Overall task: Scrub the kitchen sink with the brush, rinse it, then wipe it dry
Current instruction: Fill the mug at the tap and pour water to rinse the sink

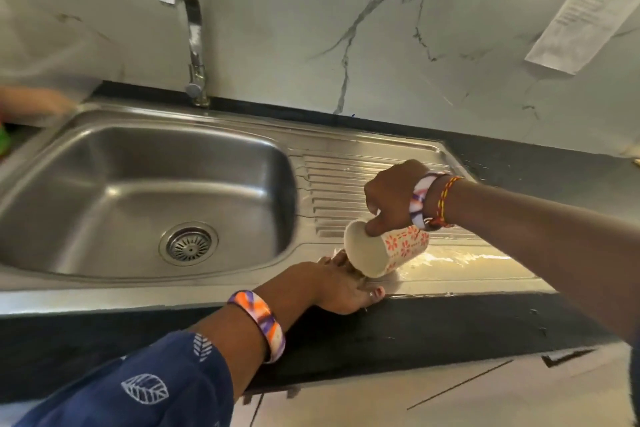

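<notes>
- Two hands work over the drainboard point(363, 163).
- Right hand point(394, 198): fingers curled, gripping a tipped floral cup point(388, 250) by its rim.
- Left hand point(341, 288): fingers straight beneath the cup, pressing the wet steel.

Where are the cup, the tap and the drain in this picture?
cup point(401, 248), head view, on its flowered side.
tap point(194, 28), head view, on its upright pipe.
drain point(188, 243), head view, on the strainer's middle.

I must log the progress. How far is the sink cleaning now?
Rinsing is in hand: the right hand tips a flowered cup over the wet drainboard while the left hand lies flat beside it. No brush is visible. Wiping dry is left: water still shines there.
</notes>
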`<state>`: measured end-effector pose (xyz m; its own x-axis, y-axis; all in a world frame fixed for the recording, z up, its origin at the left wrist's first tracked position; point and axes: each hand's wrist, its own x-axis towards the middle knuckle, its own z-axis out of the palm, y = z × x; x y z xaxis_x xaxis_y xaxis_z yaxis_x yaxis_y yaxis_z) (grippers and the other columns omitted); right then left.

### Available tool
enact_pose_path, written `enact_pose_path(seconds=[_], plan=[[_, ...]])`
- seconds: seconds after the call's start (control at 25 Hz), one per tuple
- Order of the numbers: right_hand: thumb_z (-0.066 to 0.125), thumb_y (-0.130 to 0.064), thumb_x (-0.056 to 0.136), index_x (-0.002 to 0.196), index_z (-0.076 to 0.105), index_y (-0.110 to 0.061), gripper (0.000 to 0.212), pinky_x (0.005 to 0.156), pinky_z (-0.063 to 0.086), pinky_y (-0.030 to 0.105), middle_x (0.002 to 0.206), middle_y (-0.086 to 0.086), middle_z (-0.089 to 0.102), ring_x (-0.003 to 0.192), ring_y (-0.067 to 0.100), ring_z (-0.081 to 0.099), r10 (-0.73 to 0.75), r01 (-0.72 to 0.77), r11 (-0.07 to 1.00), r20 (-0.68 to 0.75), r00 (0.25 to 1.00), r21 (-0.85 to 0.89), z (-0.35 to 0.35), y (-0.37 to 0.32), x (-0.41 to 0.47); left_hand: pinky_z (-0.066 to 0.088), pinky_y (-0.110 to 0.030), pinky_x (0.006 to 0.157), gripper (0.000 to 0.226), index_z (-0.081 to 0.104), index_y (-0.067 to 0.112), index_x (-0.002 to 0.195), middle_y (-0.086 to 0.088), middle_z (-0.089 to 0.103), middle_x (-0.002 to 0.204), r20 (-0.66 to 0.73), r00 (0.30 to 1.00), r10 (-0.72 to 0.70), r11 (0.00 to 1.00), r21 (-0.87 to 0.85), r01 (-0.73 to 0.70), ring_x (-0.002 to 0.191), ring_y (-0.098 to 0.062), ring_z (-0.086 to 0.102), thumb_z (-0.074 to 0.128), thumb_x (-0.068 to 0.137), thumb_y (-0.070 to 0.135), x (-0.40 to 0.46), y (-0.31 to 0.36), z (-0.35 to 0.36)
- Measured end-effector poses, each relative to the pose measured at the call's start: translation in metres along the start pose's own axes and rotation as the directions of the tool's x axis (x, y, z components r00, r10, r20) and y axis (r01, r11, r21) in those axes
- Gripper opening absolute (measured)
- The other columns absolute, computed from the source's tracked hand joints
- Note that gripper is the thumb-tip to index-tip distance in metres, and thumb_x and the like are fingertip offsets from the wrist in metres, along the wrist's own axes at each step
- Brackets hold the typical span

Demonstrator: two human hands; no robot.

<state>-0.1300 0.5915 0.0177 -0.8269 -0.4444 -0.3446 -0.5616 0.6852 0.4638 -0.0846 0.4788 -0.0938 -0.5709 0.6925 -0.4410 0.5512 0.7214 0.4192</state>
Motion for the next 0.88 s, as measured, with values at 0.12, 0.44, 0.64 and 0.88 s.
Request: enact_pose_path(seconds=[0.12, 0.44, 0.64, 0.88], plan=[[0.049, -0.062, 0.083, 0.068, 0.058, -0.019, 0.046, 0.06, 0.041, 0.023, 0.064, -0.005, 0.054, 0.069, 0.019, 0.055, -0.038, 0.038, 0.999, 0.017, 0.999, 0.01, -0.033, -0.039, 0.02, 0.001, -0.038, 0.118, 0.06, -0.006, 0.03, 0.151, 0.001, -0.006, 0.16, 0.039, 0.999, -0.027, 1.0, -0.015, 0.027, 0.147, -0.017, -0.005, 0.017, 0.1, 0.051, -0.049, -0.033, -0.004], [0.053, -0.058, 0.079, 0.051, 0.043, -0.013, 0.054, 0.053, 0.033, 0.022, 0.05, -0.001, 0.043, 0.052, 0.024, 0.043, -0.204, 0.2, 0.976, -0.05, 0.978, -0.087, -0.134, -0.163, 0.094, 0.033, -0.036, 0.105, 0.05, 0.041, 0.02, 0.14, -0.008, 0.047, 0.14, 0.006, 0.946, -0.325, 0.94, -0.107, 0.324, 0.126, -0.026, 0.045, 0.031, 0.099, 0.047, -0.193, -0.132, -0.017], [0.055, -0.054, 0.079, 0.053, 0.04, -0.012, 0.052, 0.049, 0.027, 0.019, 0.052, -0.001, 0.04, 0.057, 0.027, 0.043, -0.32, 0.283, 0.937, -0.184, 0.929, -0.203, -0.196, -0.236, 0.126, 0.05, -0.035, 0.09, 0.048, 0.068, 0.01, 0.104, -0.005, 0.07, 0.099, 0.021, 0.839, -0.543, 0.831, -0.125, 0.541, 0.093, -0.026, 0.065, 0.037, 0.096, 0.047, -0.263, -0.201, -0.012], [0.054, -0.046, 0.086, 0.094, 0.065, -0.014, 0.035, 0.06, 0.028, 0.026, 0.097, 0.008, 0.067, 0.09, 0.028, 0.061, -0.428, 0.297, 0.891, -0.416, 0.802, -0.344, -0.233, -0.297, 0.146, 0.035, -0.028, 0.077, 0.036, 0.058, 0.01, 0.115, -0.007, 0.057, 0.105, -0.068, 0.736, -0.673, 0.739, -0.098, 0.667, 0.093, -0.022, 0.052, 0.043, 0.098, 0.037, -0.314, -0.239, -0.013]])
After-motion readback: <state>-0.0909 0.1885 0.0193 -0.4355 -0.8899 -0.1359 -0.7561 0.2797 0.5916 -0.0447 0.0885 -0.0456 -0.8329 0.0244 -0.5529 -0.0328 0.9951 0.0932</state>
